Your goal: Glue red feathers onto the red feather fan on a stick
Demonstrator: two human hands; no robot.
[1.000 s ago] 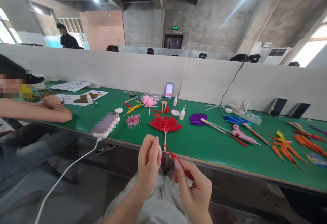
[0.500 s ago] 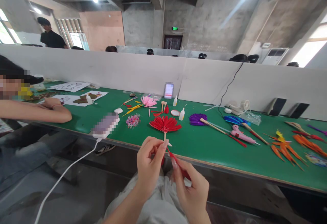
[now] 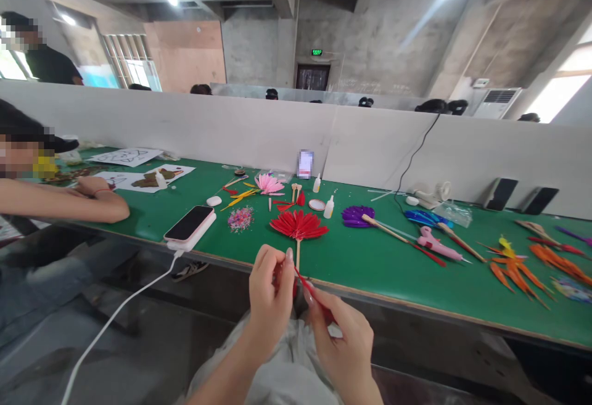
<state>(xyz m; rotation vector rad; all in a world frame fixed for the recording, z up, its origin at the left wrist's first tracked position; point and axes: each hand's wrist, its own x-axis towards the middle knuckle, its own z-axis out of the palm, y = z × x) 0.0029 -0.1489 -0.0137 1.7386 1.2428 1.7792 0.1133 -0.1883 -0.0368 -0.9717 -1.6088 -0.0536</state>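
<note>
Both my hands are over the table's front edge, joined by a thin red feather [image 3: 303,280]. My left hand [image 3: 271,291] is closed in a pinch on the feather's upper end. Lower and to the right, my right hand [image 3: 342,334] pinches its other end, and more red shows among its curled fingers. Just beyond my fingertips lies a fan of red feathers [image 3: 299,225] on the green table, its wooden handle [image 3: 298,252] pointing toward me and partly hidden behind my left hand.
A phone [image 3: 189,223] on a white charging block and a pile of coloured bits [image 3: 240,219] lie left. Glue bottles [image 3: 328,208] stand behind the fan. Rightward are a purple feather fan [image 3: 357,216], a pink glue gun [image 3: 437,243] and orange feathers [image 3: 515,272]. A seated person's arm [image 3: 60,200] rests at left.
My left fingers have shifted slightly left, and my right hand a little left and down. The red feather now stretches visibly between them. A standing person behind the partition has moved left.
</note>
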